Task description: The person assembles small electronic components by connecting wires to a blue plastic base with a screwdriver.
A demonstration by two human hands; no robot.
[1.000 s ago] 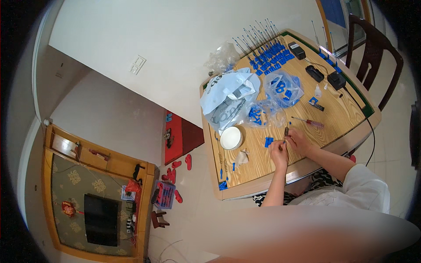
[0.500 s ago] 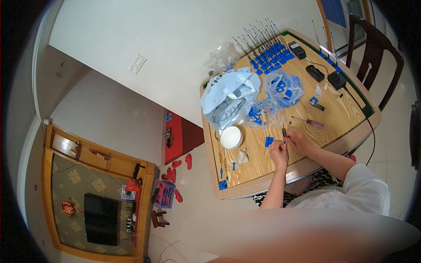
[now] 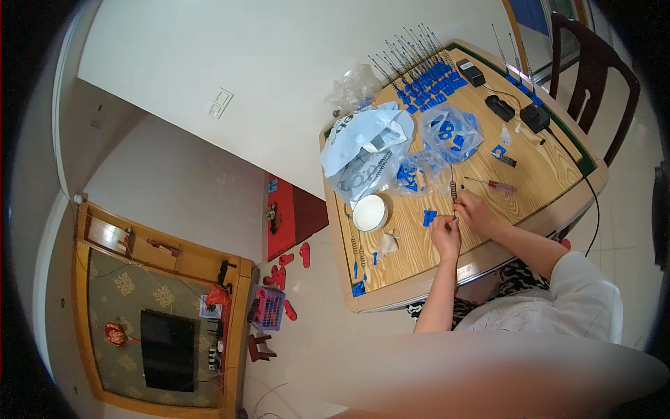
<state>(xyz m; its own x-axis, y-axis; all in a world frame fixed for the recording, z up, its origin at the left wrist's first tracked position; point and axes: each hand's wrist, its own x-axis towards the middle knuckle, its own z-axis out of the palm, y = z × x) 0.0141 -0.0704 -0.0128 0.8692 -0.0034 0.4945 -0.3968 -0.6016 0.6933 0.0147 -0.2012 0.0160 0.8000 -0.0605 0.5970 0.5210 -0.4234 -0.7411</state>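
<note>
Spring (image 3: 453, 190) in right hand (image 3: 474, 214); left hand (image 3: 445, 236) beside.

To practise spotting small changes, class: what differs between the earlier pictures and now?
The coil spring at the right hand now shows more of its length, extending away from the person. The view has shifted slightly. The left hand stays close beside the right; no grasp or release is visible. The white bowl and screwdriver stayed put.

On my end I've got a wood-grain table (image 3: 548, 183) holding a white bowl (image 3: 369, 213), pale blue bag (image 3: 359, 149), bagged blue bits (image 3: 447, 131), red-handled screwdriver (image 3: 501, 186) and black adapter (image 3: 534, 118).
</note>
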